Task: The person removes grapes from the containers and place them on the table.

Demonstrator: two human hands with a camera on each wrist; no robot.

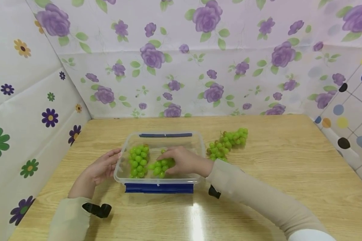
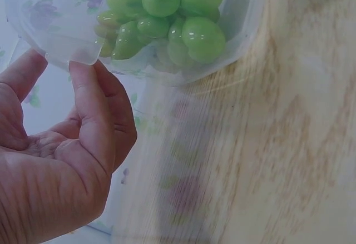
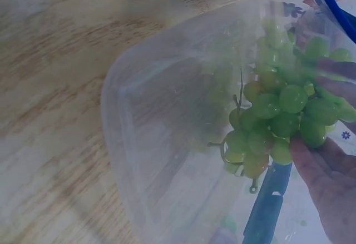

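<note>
Inside a clear plastic container (image 1: 159,181) with blue clips, my right hand (image 1: 185,161) grips a bunch of green grapes (image 1: 160,168). The right wrist view shows these grapes (image 3: 278,110) through the container's wall, with the fingers and thumb around them and short stems sticking out. Another bunch of green grapes (image 1: 138,161) lies along the left side inside the container. My left hand (image 1: 104,166) is at the container's left wall, and its fingertips touch the rim. In the left wrist view, that hand's (image 2: 72,127) thumb and fingers stand apart at the rim.
More green grapes (image 1: 229,142) lie on the wooden table (image 1: 277,150), right of the container and partly behind my right forearm. Flowered sheeting (image 1: 181,77) rises along the table's back edge and on the left. Dotted sheeting (image 1: 350,110) borders the right side.
</note>
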